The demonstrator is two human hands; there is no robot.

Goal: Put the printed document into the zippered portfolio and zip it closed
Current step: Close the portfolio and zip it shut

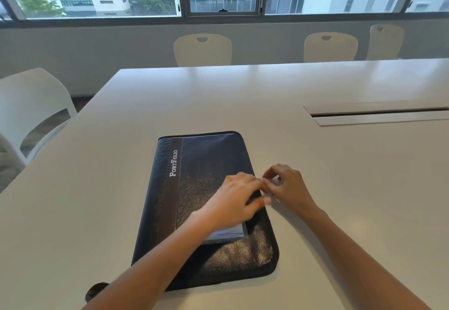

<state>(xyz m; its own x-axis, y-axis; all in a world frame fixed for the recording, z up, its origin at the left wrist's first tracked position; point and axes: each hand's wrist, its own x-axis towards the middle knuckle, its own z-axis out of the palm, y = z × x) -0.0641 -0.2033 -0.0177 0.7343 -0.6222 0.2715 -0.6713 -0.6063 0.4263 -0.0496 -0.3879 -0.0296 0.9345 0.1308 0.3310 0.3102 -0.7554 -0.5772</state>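
A dark zippered portfolio (194,188) with "PortFolio" printed on its spine strip lies closed and flat on the white table (243,95). My left hand (238,200) rests palm down on its cover near the right edge, fingers spread. My right hand (286,185) is at the portfolio's right edge, fingers pinched together on something small there, likely the zipper pull, which is mostly hidden. A pale glossy patch (228,233) shows on the cover below my left hand. The printed document is not in sight.
A cable slot (379,115) is cut into the table at the right. White chairs stand at the left (31,115) and along the far side (202,49). A small dark round object (96,290) sits at the near table edge by my left forearm.
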